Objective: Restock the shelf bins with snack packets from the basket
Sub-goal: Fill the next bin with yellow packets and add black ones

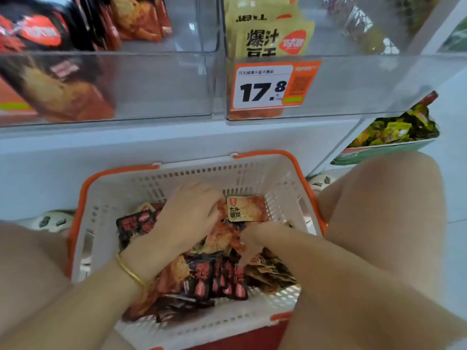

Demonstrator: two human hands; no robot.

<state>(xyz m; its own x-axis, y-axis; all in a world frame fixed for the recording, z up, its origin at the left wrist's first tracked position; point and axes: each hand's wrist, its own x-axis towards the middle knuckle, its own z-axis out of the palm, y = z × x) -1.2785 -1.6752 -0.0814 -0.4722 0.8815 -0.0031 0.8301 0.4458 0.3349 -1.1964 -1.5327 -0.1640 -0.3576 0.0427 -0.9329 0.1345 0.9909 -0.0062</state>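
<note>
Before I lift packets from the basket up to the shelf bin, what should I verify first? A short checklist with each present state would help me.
1. Left hand grips the yellow-labelled orange packet: ok, its fingers curl at the packet's edge.
2. Right hand has a firm hold: cannot tell, it is blurred.
3. The packet matches the yellow packets in the bin: ok, the print looks alike.
4. The clear plastic bin behind the orange price tag has room: ok, there is free space to the right.
5. The white perforated plastic basket sits upright: ok.
6. Packets are sorted: not ok, black packets lie mixed in.
</note>
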